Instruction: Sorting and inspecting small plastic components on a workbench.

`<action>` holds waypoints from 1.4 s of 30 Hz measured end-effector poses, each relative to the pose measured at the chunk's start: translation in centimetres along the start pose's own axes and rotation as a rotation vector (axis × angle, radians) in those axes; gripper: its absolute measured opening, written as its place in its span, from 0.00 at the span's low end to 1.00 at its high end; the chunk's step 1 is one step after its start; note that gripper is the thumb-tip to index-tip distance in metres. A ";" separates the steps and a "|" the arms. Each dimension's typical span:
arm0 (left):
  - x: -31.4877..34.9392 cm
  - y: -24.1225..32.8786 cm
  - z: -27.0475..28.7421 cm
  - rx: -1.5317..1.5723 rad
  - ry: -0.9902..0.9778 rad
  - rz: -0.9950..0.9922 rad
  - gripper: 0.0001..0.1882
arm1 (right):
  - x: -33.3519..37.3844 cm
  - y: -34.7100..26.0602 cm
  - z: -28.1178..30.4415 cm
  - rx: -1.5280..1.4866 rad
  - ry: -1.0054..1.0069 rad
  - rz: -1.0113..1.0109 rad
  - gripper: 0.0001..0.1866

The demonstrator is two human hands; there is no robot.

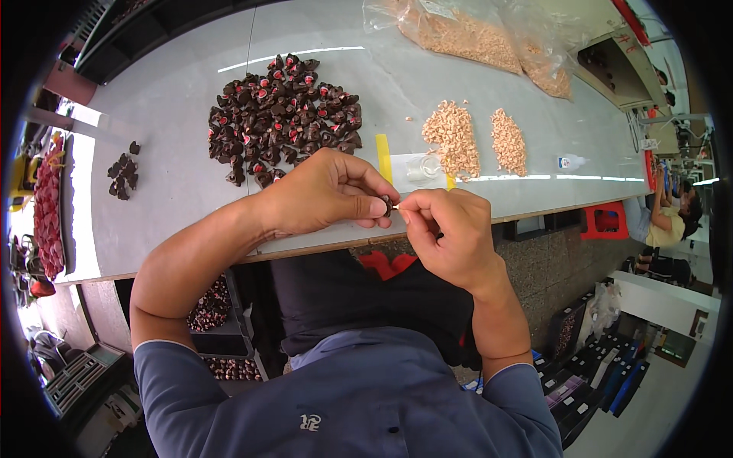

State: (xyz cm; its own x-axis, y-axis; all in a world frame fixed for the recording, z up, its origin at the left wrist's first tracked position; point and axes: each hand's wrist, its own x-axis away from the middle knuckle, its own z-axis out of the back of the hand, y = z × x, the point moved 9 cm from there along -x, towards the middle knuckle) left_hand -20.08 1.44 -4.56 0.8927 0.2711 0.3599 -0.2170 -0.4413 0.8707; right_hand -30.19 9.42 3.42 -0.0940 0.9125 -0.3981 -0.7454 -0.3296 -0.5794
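My left hand (324, 191) holds a small dark brown moulded piece (387, 204) between thumb and fingers, just over the table's near edge. Closed in a pinch, my right hand (454, 233) meets it from the right. A tiny pale bit (396, 207) shows at the right fingertips, against the dark piece; its kind is too small to make out. Beyond my left hand spreads a large heap of similar dark pieces (286, 114), many with pink-red and white spots. Two piles of small beige pieces, a larger pile (452, 137) and a smaller pile (508, 141), lie beyond my right hand.
A clear small container (422, 167) stands between yellow tape strips (383, 156). Clear bags of beige pieces (473, 34) lie at the back. A white bottle (569, 161) is right; a few dark pieces (122, 175) lie left. A red stool (605, 220) stands beyond the table edge.
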 end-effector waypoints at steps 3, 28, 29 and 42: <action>0.1 0.1 0.0 -0.009 -0.008 -0.009 0.12 | -0.1 -0.1 -0.3 0.013 0.014 0.027 0.08; -0.1 -0.1 -0.4 -0.044 -0.039 0.045 0.12 | 6.4 11.8 10.2 0.349 0.280 -0.527 0.03; -0.2 -0.1 -0.5 -0.045 -0.051 0.039 0.12 | 6.1 11.8 9.8 0.385 0.251 -0.541 0.03; 0.2 0.0 -0.5 -0.062 -0.049 0.042 0.13 | 4.8 12.7 8.3 0.482 0.198 -0.692 0.06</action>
State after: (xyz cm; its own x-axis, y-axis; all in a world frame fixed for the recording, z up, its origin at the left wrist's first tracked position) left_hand -20.16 1.94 -4.31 0.9003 0.2101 0.3813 -0.2776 -0.3977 0.8745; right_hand -45.54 11.64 0.07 0.5671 0.7964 -0.2099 -0.7956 0.4637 -0.3899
